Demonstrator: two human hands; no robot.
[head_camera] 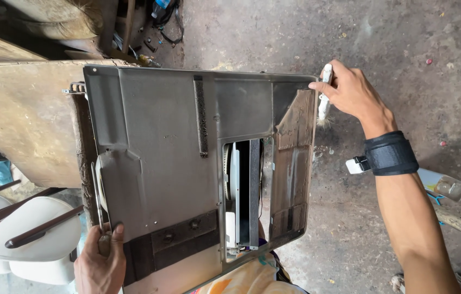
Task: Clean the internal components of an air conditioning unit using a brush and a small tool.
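Nearest, the left hand [98, 261] has its grip pinched on the lower left edge of a grey metal panel [176, 152], which stands tilted above the concrete floor [394, 49]. Farther off, the right hand [350, 92], a black wrist strap [389, 153] below it, has its grip closed around a small white brush [324, 98] with its fingertips against the panel's top right corner.

Metal panel [187, 163] is the landmark, held up over the concrete floor [405, 49]. Left hand [99, 261] grips the panel's lower left corner; right hand [350, 92] touches its upper right corner, with a brush [324, 98] in it just right of the panel edge. Wooden board [23, 120] lies left of the panel, partly behind it. Chair [23, 239] sits below-left. Bottle [443, 185] lies well right of the panel, beyond the right forearm. Cut-out opening [247, 196] sits in the panel's lower right part.
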